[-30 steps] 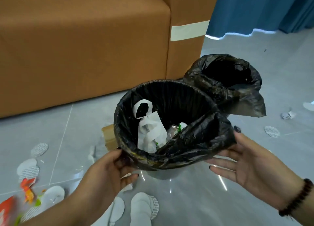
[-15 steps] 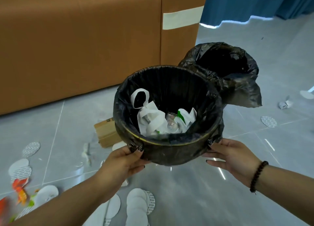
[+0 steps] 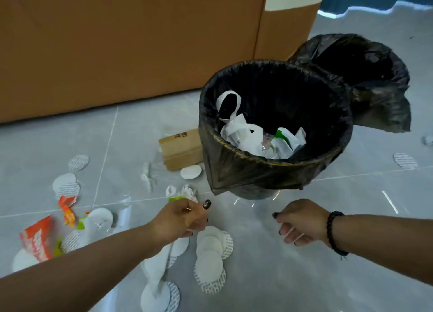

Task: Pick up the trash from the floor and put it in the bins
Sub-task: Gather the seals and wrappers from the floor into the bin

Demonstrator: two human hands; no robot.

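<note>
While hands (image 3: 181,219) hover, bin (image 3: 269,171) rim near

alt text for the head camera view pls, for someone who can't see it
A person's left hand reaches toward crumpled white paper on a grey tiled floor, right hand loosely curled nearby. Ahead stand two black-lined bins, the nearer part-filled; white paper discs and wrappers litter the floor.

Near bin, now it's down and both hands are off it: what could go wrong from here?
1. The near bin's liner hangs loose down the front, so it may slip in when trash lands.
2. The left hand reaches the crumpled wrapper; a partial grip could drop scraps.
3. Flat white pads lie stacked and overlapping on glossy tile; they look hard to pinch up and easy to step on.
</note>
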